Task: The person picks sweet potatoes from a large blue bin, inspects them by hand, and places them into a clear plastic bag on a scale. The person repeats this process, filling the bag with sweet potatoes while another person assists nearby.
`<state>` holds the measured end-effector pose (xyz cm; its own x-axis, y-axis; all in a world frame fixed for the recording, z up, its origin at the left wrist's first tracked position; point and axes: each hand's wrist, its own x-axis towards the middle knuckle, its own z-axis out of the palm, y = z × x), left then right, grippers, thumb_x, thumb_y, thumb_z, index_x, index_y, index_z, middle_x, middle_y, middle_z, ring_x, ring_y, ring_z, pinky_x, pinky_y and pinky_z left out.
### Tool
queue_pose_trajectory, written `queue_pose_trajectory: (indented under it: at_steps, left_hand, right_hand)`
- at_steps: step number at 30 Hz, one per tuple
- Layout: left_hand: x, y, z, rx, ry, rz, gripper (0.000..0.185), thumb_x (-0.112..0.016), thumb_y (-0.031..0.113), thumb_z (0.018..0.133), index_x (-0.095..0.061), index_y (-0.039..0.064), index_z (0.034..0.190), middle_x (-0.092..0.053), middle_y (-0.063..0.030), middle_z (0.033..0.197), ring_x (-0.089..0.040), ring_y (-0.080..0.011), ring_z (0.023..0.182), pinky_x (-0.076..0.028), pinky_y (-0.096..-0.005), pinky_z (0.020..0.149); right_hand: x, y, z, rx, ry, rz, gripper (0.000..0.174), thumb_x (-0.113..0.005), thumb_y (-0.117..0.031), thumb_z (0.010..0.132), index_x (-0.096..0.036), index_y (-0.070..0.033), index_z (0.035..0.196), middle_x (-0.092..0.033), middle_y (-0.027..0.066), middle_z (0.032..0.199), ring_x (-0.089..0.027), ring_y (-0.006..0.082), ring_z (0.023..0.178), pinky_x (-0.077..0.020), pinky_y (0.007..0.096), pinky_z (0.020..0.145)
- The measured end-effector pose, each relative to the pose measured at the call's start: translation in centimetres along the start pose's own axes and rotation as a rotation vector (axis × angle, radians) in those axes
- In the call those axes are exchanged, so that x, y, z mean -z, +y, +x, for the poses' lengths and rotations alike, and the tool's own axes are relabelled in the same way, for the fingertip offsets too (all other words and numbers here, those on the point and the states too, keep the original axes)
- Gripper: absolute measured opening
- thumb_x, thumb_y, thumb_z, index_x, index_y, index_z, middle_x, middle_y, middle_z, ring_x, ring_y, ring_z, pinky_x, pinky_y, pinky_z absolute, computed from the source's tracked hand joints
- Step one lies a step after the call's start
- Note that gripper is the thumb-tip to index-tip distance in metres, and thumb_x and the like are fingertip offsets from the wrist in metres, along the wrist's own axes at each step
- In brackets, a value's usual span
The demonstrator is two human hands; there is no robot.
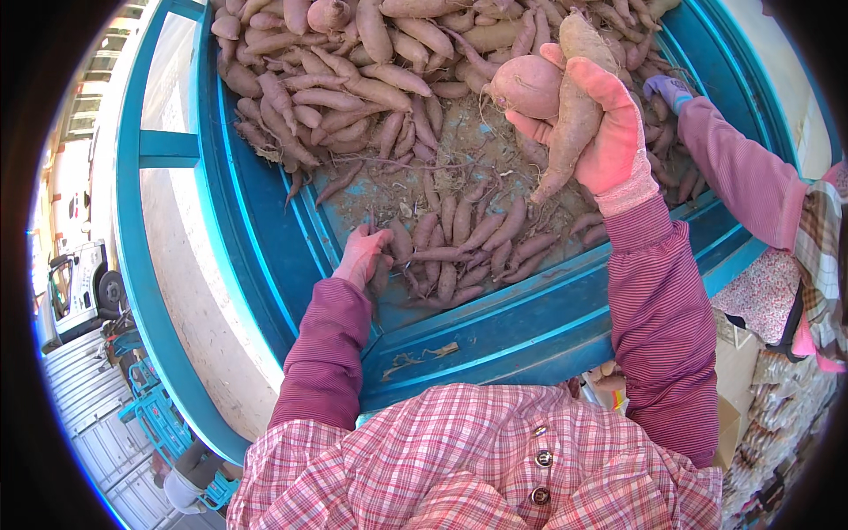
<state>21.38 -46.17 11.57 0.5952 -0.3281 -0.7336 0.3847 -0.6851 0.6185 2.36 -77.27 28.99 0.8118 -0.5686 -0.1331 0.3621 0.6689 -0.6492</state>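
Observation:
My right hand (606, 132), in a pink glove, is raised over the truck bed and grips two sweet potatoes together. One is a round, fat sweet potato (528, 87) with fine roots; the other is a long, slightly bent sweet potato (575, 109) across my palm. Low at the bed's near left corner, my gloved left hand (361, 255) has its fingers curled on a small sweet potato (380, 277), partly hidden beneath it. Just right of that hand lies a loose group of small, thin sweet potatoes (457, 248).
A large heap of sweet potatoes (351, 86) fills the far bed. Blue metal walls (490, 338) bound it in front and at the sides. At right, another person's gloved hand (669, 91) reaches in among sweet potatoes. A white truck (79, 291) stands beyond the left side.

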Motion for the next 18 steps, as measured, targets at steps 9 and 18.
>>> queue_pose_trajectory:
  at_steps: [9, 18]
  left_hand:
    - [-2.1, 4.1, -0.8, 0.191, -0.211, 0.329, 0.035, -0.077, 0.026, 0.073, -0.064, 0.000, 0.091, -0.062, -0.0075, 0.076, -0.058, -0.0174, 0.061, -0.048, -0.0320, 0.057]
    - [4.7, 8.2, -0.9, -0.403, -0.715, -0.784, 0.065, -0.063, 0.028, 0.079, -0.042, -0.001, 0.133, -0.060, -0.0175, 0.113, -0.062, -0.0301, 0.097, -0.054, -0.0431, 0.081]
  right_hand:
    - [-0.7, -0.1, -0.2, -0.032, 0.031, -0.022, 0.050, -0.060, -0.027, 0.087, -0.048, -0.009, 0.132, -0.050, 0.0056, 0.130, -0.052, 0.0303, 0.118, -0.0479, 0.0535, 0.092]
    - [-0.8, -0.1, -0.6, -0.092, -0.182, -0.032, 0.063, -0.062, -0.033, 0.083, -0.042, -0.005, 0.137, -0.049, 0.0116, 0.132, -0.052, 0.0352, 0.119, -0.0453, 0.0548, 0.096]
